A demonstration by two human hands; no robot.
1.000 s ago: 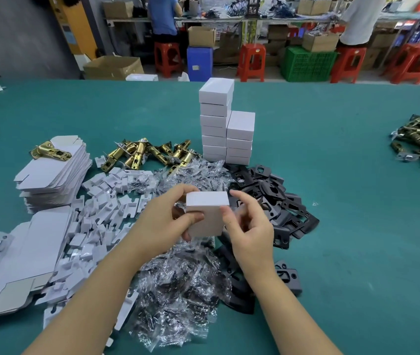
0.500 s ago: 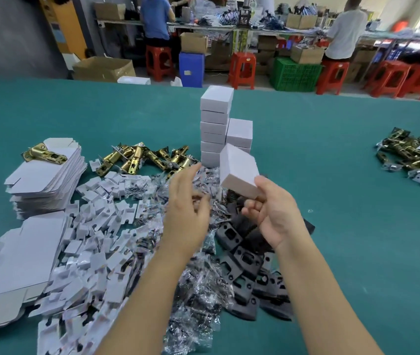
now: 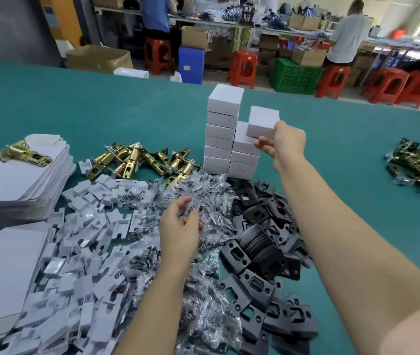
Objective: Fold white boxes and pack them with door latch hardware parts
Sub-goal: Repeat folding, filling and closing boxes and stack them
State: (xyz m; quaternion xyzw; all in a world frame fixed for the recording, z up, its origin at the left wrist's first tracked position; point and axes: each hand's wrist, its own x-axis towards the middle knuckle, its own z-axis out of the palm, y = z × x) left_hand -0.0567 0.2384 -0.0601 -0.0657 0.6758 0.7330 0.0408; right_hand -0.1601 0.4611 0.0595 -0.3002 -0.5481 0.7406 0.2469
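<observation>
My right hand (image 3: 284, 143) grips a closed white box (image 3: 262, 121) and holds it just above the shorter of two stacks of white boxes (image 3: 220, 131) at the table's middle. My left hand (image 3: 180, 226) hovers with fingers spread over a pile of clear bags of screws (image 3: 198, 201). Brass door latches (image 3: 137, 160) lie left of the stacks. Black strike plates (image 3: 262, 247) are heaped under my right forearm. Flat unfolded box blanks (image 3: 24, 180) are piled at the left, with one brass latch (image 3: 24, 152) on top.
White cardboard inserts (image 3: 80, 252) are scattered at the lower left. More latches (image 3: 419, 167) lie at the right edge of the green table (image 3: 344, 139). Beyond the table are red stools, cartons and people at benches.
My left hand let go of the box and dropped toward the screw bags. My right hand carried the box forward and up to the shorter stack.
</observation>
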